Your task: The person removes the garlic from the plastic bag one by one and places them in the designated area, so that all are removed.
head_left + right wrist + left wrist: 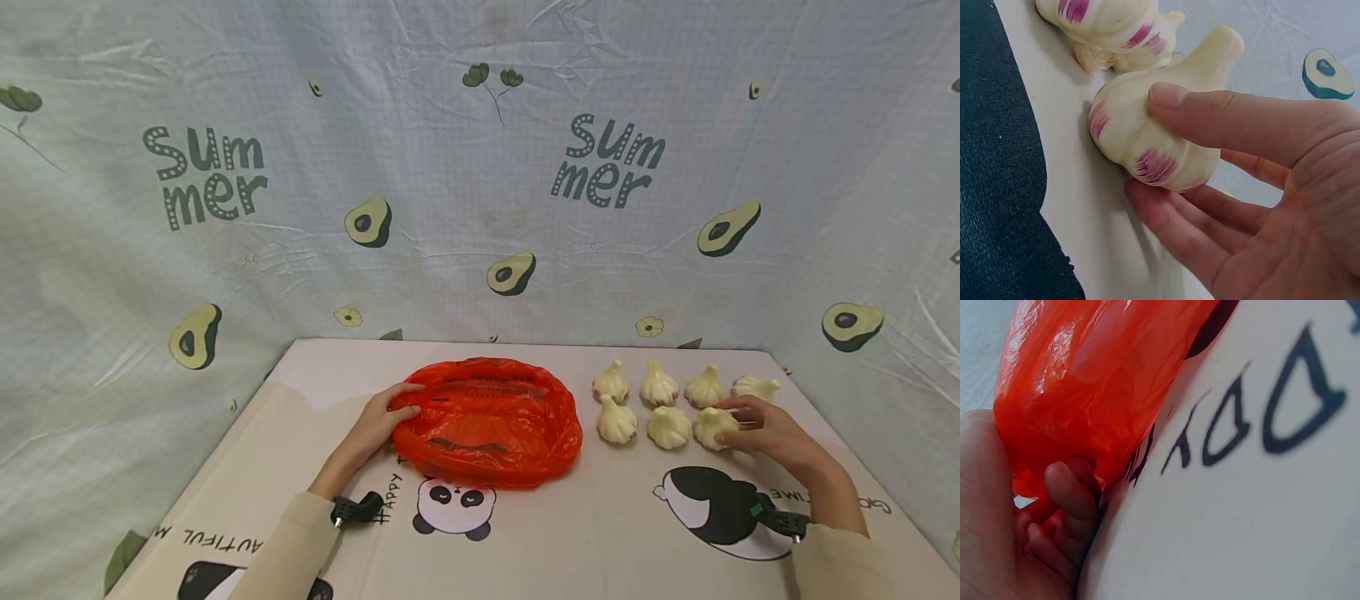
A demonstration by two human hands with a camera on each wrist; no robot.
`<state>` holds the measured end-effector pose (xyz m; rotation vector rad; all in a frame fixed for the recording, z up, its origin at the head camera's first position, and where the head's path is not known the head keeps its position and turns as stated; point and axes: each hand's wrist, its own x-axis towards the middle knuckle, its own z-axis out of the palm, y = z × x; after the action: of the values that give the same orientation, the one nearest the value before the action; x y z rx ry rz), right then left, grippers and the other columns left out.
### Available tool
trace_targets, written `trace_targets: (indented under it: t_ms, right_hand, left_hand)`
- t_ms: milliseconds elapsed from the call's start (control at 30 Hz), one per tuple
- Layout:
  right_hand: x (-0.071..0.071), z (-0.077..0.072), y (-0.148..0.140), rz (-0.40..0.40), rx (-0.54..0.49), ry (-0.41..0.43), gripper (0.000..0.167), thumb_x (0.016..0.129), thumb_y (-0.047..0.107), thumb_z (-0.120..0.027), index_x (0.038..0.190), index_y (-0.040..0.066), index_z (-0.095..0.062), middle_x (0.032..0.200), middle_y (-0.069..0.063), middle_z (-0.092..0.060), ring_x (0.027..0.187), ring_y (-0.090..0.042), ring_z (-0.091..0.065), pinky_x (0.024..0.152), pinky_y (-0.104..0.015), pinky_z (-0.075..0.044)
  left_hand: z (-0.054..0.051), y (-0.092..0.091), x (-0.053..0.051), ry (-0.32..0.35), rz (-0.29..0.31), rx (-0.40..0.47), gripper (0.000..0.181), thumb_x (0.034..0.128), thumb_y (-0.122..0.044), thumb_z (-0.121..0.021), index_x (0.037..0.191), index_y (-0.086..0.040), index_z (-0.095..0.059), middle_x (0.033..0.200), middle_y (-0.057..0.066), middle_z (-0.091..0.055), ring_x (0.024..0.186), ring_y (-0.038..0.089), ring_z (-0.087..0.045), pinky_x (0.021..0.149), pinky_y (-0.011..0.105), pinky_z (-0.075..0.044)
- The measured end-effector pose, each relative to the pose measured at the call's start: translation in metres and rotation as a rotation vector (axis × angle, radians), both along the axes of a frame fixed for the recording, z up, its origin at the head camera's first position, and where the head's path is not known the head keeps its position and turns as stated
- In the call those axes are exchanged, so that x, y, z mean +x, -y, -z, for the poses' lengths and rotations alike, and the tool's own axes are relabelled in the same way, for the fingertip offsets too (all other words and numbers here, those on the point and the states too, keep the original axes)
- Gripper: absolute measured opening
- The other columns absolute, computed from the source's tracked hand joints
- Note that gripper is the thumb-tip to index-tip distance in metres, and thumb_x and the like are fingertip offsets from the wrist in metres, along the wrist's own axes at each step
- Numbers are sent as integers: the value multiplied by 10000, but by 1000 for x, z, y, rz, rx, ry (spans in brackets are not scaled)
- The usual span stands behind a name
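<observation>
At the left side of a red plastic bag (pixel 487 462), my left hand (pixel 381 417) holds the rim. In the left wrist view the crinkled red plastic bag (pixel 1097 381) passes between the thumb and curled fingers (pixel 1072 494). The bag lies with its mouth spread wide, and printing shows on its inside. My right hand (pixel 772 433) grips the front right garlic bulb (pixel 711 427). Up close, the thumb lies across this white, purple-streaked garlic bulb (pixel 1154 137), the other fingers are beneath it, and its stem points up and away.
Several more garlic bulbs stand in two rows at the right, among them one at the back left (pixel 611 383) and one at the front left (pixel 617 422). A pale table cover (pixel 585 533) with panda prints lies underneath. Behind hangs a curtain (pixel 435 167) with avocado prints.
</observation>
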<state>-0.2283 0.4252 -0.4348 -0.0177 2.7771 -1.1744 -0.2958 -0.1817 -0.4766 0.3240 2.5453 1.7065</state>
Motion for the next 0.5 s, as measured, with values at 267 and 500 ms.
trace_targets:
  t_ms: [267, 500]
  right_hand:
    - [2, -3, -4, -53, 1, -16, 674, 942, 312, -722, 1448, -60, -475, 1542, -374, -327, 1325, -576, -426, 890, -422, -536]
    - [1, -1, -2, -44, 12, -26, 672, 941, 329, -722, 1441, -52, -484, 1537, -372, -337, 1321, -573, -428, 909, -474, -541]
  left_hand:
    - [-3, -1, 1, -5, -2, -10, 426, 1010, -132, -587, 1435, -109, -582, 1583, 187, -472, 1459, 418, -445, 1172, 571, -431]
    - [-2, 0, 2, 3, -8, -16, 425, 1012, -131, -581, 1437, -117, -581, 1587, 181, -468, 1460, 414, -445, 1169, 567, -435]
